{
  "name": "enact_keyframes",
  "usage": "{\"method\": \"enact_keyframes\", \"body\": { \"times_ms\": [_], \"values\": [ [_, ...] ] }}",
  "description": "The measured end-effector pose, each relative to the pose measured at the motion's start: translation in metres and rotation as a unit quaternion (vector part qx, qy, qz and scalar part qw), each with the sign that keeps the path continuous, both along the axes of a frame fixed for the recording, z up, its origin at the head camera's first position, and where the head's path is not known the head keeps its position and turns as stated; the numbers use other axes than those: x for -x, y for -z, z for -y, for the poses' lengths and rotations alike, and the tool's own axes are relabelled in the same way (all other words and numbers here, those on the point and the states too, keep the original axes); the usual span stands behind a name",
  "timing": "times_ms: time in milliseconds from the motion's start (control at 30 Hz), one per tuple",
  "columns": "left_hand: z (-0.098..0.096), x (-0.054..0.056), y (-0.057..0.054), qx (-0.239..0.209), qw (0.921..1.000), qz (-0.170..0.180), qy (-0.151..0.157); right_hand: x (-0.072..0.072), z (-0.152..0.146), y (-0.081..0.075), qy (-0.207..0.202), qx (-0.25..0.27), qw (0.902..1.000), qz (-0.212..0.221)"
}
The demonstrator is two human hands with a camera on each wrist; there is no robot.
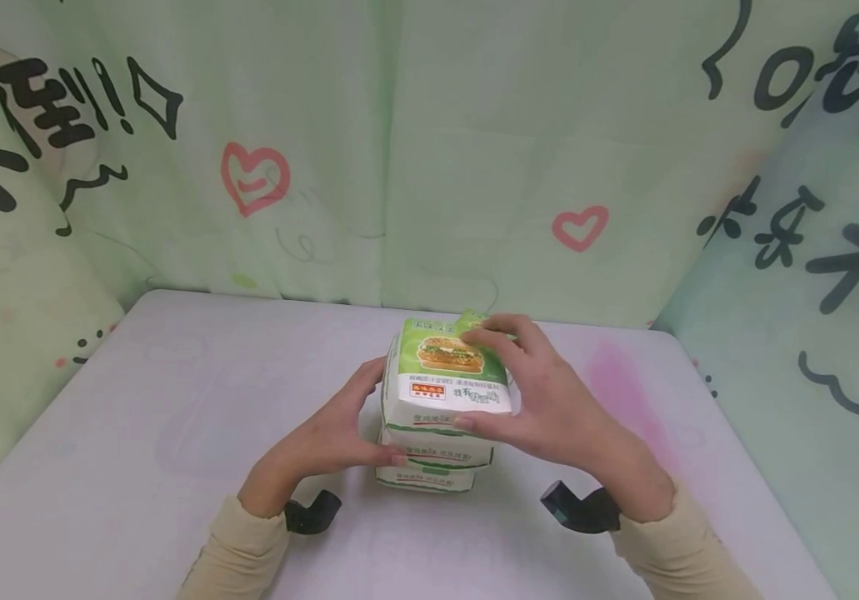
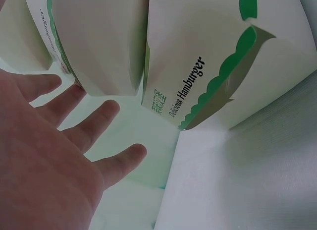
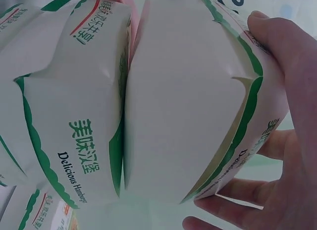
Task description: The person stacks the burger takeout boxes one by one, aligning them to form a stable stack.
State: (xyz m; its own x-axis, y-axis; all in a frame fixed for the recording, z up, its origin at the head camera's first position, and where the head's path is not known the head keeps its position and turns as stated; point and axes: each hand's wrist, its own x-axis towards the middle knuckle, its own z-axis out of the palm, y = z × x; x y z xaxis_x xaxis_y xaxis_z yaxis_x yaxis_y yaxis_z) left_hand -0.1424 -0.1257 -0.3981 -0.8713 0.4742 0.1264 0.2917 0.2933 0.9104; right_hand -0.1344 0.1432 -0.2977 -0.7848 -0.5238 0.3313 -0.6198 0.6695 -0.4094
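A stack of white and green paper hamburger boxes stands at mid table. The top hamburger box [image 1: 455,392] has a burger picture on its lid. My right hand [image 1: 560,400] grips this box, thumb on its front and fingers over its lid and far right side; the right wrist view shows the box [image 3: 183,96] in that hand [image 3: 282,165]. Beneath sits a lower hamburger box [image 1: 436,454]. My left hand [image 1: 327,433] is at the stack's left, thumb against the lower front. In the left wrist view, that hand's fingers [image 2: 94,123] are spread and nearly straight beside the boxes.
Behind the stack, a green corner of another box [image 1: 471,318] shows past my right fingers. The right wrist view has a further box [image 3: 47,212] at lower left. The white table [image 1: 249,375] ends at a pale green curtain [image 1: 459,192], with more curtain on both sides.
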Motion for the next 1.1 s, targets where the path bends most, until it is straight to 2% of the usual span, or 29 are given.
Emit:
{"method": "enact_keyframes", "body": {
  "times_ms": [267, 533, 1100],
  "values": [
    [0.001, 0.0, 0.0, -0.01, 0.9998, -0.007, 0.013, 0.0, -0.003, 0.0, -0.022, -0.035, 0.9988, -0.025],
    [0.001, 0.001, 0.0, -0.023, 0.9995, 0.008, 0.022, 0.0, -0.009, 0.0, -0.03, -0.028, 0.999, -0.02],
    [0.001, 0.0, 0.0, -0.011, 0.9998, -0.009, 0.016, 0.0, -0.02, 0.001, -0.041, -0.017, 0.999, -0.004]
  ]
}}
